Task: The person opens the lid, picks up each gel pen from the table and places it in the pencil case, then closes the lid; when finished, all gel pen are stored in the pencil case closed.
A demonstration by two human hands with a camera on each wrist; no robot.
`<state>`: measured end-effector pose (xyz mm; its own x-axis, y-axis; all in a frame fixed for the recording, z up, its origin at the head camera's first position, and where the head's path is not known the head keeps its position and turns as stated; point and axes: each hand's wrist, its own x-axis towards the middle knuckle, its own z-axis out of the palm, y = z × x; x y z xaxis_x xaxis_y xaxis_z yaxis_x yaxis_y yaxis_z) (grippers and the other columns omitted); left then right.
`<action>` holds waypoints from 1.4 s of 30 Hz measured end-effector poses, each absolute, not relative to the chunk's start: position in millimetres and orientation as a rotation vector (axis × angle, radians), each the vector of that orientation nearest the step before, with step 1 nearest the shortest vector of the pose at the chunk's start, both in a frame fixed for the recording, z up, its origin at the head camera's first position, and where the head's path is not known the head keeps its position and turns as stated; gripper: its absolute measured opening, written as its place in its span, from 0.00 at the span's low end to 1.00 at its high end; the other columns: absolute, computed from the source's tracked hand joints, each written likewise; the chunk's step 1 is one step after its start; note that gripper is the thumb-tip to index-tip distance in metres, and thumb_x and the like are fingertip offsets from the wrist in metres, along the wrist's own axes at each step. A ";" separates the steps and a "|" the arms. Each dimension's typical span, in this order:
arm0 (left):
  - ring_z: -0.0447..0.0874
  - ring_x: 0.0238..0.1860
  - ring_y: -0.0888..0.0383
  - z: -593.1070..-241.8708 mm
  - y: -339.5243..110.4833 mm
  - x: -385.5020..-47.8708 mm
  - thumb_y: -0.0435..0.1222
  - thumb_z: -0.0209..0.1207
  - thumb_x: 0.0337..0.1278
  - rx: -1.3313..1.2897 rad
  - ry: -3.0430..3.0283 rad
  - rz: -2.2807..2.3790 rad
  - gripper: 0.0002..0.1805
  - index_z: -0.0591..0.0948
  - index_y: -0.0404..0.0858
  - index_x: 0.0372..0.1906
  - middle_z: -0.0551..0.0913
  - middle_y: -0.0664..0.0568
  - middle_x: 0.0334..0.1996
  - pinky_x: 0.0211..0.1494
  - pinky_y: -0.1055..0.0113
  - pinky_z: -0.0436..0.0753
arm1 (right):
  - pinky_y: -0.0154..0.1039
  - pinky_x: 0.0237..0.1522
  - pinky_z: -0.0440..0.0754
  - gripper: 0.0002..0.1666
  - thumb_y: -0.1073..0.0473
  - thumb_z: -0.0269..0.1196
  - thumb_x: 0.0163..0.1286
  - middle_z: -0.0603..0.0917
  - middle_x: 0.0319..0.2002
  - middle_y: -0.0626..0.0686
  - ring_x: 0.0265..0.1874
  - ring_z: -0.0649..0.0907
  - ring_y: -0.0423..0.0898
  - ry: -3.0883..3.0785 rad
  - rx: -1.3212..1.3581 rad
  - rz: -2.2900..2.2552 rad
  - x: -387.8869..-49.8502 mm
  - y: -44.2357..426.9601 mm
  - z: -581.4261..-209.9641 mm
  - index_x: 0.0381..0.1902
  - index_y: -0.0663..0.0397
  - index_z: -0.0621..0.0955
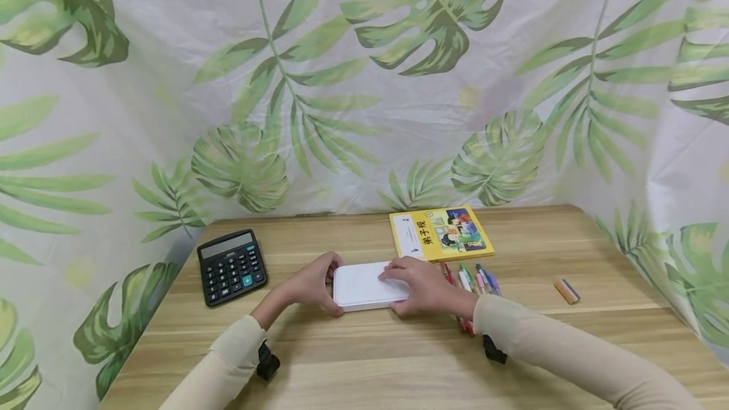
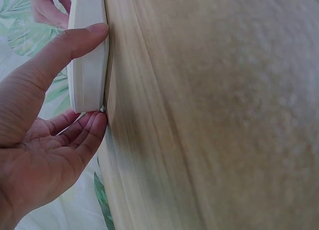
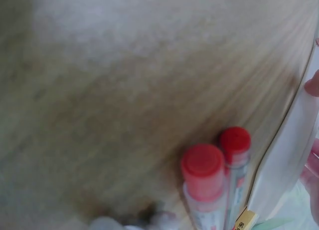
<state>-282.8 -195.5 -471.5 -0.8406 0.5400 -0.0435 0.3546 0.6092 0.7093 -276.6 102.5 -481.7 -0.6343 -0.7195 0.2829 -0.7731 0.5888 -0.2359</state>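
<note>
A white rectangular box [image 1: 364,285] lies flat on the wooden table, with a hand at each end. The left hand [image 1: 312,285] grips its left end, thumb on the near side and fingers round the far corner. In the left wrist view the left hand [image 2: 55,110] has its thumb on the side of the box [image 2: 89,80] and curled fingertips at its end. The right hand [image 1: 424,286] holds the right end, thumb at the near edge and fingers over the top. At the right wrist view's edge, part of the right hand [image 3: 313,85] touches the box [image 3: 284,170].
A black calculator [image 1: 232,267] lies at the left. Behind the box to the right is a yellow book [image 1: 450,233]. Several pens [image 1: 481,280] lie beside and partly under the right forearm; red-capped ones [image 3: 203,170] show up close. A small striped object [image 1: 567,291] lies farther right.
</note>
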 end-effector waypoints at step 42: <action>0.75 0.47 0.55 -475.2 -191.3 -279.6 0.39 0.85 0.23 0.741 2.711 0.914 0.49 0.73 0.31 0.58 0.78 0.48 0.47 0.52 0.62 0.77 | 0.36 0.41 0.83 0.33 0.50 0.74 0.51 0.84 0.53 0.54 0.39 0.84 0.44 -2.684 1.329 0.428 -271.2 96.1 -470.4 0.57 0.50 0.84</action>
<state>-279.6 -191.3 -475.2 -0.8580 0.5135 -0.0160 0.3990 0.6857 0.6088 -271.2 96.1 -470.4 -0.6085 -0.7604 0.2269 -0.7933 0.5755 -0.1988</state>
